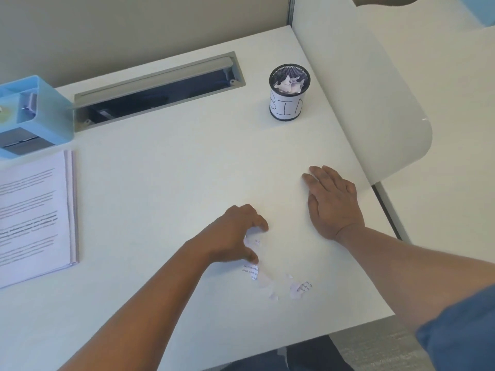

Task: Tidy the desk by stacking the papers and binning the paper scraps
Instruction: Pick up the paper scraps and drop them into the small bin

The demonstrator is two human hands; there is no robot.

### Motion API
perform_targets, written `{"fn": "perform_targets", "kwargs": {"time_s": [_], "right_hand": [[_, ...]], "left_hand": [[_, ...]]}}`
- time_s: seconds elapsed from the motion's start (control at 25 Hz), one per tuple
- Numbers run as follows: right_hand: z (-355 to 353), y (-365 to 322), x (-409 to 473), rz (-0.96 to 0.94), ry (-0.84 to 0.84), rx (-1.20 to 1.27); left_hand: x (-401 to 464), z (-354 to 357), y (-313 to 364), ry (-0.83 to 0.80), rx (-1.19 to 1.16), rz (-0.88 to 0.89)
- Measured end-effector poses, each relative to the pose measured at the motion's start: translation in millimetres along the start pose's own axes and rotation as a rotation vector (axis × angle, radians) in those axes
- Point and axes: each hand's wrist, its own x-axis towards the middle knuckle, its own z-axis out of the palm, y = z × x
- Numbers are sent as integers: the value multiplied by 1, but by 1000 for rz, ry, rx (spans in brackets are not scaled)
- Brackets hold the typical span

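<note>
Several torn paper scraps (270, 285) lie just below curled left hand (235, 232) fingers, apparently pinching one; right hand (332, 202) flat, empty. Scraps light, flimsy; pinch edges. Bin (288, 92) beyond fingertips.

The stack of printed white paper sheets (34, 215) runs off the left edge, its text too blurred to read. The light blue plastic desk organiser (40, 113) is cut there too. The left hand's (235, 234) curled fingers (261, 223) hide part of the torn white paper scraps (254, 266).
</note>
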Motion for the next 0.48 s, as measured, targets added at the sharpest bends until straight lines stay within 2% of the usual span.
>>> {"fn": "perform_targets", "kwargs": {"time_s": [0.12, 0.24, 0.48], "right_hand": [[2, -1, 1, 1, -4, 2], [1, -1, 0, 9, -4, 10], [1, -2, 0, 8, -8, 7]], "left_hand": [[-16, 7, 1, -13, 109, -4], [-24, 25, 7, 61, 188, -13], [-14, 33, 6, 155, -32, -63]]}}
